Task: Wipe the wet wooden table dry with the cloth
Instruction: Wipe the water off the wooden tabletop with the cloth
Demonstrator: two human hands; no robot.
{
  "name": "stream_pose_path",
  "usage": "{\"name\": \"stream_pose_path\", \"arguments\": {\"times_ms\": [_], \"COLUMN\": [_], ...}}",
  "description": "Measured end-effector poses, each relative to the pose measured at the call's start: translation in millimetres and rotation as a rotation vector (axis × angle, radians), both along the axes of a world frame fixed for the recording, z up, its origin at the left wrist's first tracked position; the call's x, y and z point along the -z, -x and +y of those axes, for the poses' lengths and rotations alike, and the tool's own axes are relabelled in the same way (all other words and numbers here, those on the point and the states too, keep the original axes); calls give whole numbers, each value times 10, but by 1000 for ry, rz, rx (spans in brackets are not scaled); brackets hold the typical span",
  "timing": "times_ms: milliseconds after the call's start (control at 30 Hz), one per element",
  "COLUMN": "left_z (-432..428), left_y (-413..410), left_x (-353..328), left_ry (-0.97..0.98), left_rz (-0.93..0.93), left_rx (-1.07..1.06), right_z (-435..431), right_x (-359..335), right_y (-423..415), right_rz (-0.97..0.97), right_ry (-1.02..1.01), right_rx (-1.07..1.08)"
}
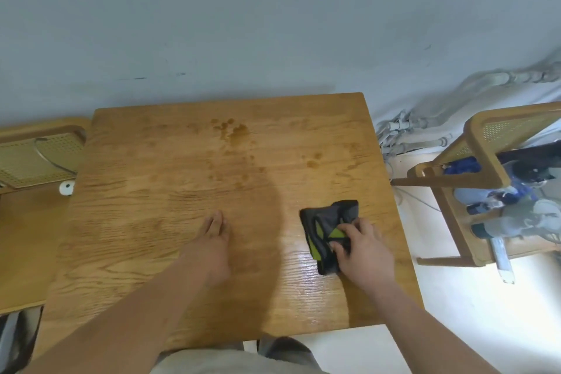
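A square wooden table fills the middle of the view. Dark wet spots lie near its far edge, more sit at the right, and a glossy wet patch shines at the near right. A crumpled dark grey cloth with lime-green patches lies on the table's right side. My right hand presses on the cloth's near right part, fingers curled into its folds. My left hand rests flat on the bare wood near the centre, fingers together and holding nothing.
A wooden chair with a cane seat stands at the left, with a small white round object beside it. At the right, another wooden chair holds clothes and clutter. Pipes run along the wall behind.
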State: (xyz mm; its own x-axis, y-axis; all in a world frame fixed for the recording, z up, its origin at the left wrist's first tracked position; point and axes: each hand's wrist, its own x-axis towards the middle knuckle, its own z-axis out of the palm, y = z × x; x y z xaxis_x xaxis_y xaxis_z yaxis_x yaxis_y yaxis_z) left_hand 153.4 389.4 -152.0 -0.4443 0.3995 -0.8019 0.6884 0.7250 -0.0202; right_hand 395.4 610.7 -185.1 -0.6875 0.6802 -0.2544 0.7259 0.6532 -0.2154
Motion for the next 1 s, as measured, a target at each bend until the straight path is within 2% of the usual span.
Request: {"name": "stream_pose_path", "arguments": {"times_ms": [100, 167, 233, 300, 367, 400, 467, 600, 667, 767, 833, 900, 967, 1000], "left_z": [-2, -1, -16, -14, -8, -10, -16, -33, -38, -25, -31, -27, -24, -14], "left_y": [-51, -70, -85, -88, -80, -76, -66, -50, -61, -72, -49, -38, -41, -46], "left_x": [-9, 11, 51, 87, 113, 121, 137, 159, 147, 111, 105, 109, 120, 120], "left_ry": [21, 15, 24, 18, -1, -3, 2, 18, 26, 30, 37, 42, 42, 45], "left_rz": [11, 30, 47, 66, 73, 71, 70, 61, 64, 53, 46, 39, 50, 49], "left_rx": [13, 24, 31, 24, 11, 8, 10, 19, 26, 21, 20, 18, 21, 21], "right_z": [-10, -230, -527, -710, -597, -473, -170, 348, 332, -115, -603, -973, -884, -704], "right_x": [-73, -95, -70, -31, -43, -48, -45, -71, -80, -96, -63, -34, -5, 0], "right_y": [103, 255, 347, 309, 178, 101, -50, -257, -269, -135, -24, -40, -141, -198], "right_rz": [5, -31, -28, 11, -9, -34, -75, -154, -157, -95, -49, -36, -31, -61], "right_ry": [35, -41, -92, -44, 15, 15, -39, -93, -92, -94, -47, -55, -69, -61], "right_rx": [399, 449, 318, 76, -136, -171, -70, 350, 477, 530, 435, 213, -6, -26]}}
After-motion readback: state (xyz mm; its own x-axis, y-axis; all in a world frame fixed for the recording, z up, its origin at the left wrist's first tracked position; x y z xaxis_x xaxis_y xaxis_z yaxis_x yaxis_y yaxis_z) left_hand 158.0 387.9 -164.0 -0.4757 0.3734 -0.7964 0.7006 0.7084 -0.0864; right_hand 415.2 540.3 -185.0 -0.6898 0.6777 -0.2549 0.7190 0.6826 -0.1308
